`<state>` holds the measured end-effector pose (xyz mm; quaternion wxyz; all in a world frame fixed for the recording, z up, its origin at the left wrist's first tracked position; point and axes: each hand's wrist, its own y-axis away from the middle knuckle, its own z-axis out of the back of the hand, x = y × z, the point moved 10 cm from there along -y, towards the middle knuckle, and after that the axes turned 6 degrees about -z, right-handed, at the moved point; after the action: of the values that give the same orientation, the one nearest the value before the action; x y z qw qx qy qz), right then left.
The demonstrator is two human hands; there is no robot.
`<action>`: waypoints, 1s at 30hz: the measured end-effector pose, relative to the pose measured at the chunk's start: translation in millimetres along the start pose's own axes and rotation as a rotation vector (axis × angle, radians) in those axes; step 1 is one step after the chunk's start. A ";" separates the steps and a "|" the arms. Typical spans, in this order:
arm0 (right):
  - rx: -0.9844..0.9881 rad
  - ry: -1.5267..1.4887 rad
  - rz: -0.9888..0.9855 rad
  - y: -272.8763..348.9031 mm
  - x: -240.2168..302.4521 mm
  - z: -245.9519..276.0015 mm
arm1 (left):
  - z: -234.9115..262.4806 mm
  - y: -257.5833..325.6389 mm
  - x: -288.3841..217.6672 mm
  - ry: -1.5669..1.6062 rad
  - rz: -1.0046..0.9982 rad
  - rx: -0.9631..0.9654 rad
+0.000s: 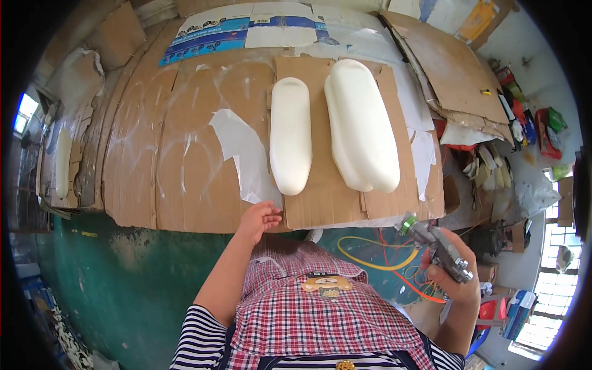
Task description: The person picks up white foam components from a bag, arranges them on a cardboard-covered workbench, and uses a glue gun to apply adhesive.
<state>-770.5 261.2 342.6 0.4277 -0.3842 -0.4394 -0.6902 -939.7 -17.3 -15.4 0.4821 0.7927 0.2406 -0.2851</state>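
A broad workbench covered in paint-flecked brown cardboard sheets (185, 160) fills the view, evidently laid to catch overspray. On a smaller cardboard panel lie two long white rounded shells (362, 123), side by side, faces up. The right hand (453, 280) grips a metal spray gun (435, 243) beside the bench; the left hand (259, 219), loosely open, rests at the cardboard's near edge.

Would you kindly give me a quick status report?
Right hand grips spray gun. Left hand rests on cardboard edge. Two white shells ahead, unobstructed.
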 end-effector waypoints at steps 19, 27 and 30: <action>-0.214 -0.100 0.075 -16.9 16.9 0.7 | -44.8 -47.2 -20.9 0.644 -0.001 -0.031; -0.122 -0.134 0.145 -27.5 -4.1 -5.6 | -46.5 -64.7 -66.8 0.664 -0.207 0.001; -0.087 -0.203 0.130 -38.6 -16.2 -14.3 | -31.4 -53.3 -93.9 0.522 -0.329 -0.100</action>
<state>-803.0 261.5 312.6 0.4078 -0.4980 -0.4242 -0.6370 -1035.5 23.4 27.1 0.3896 0.7649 0.4952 -0.1341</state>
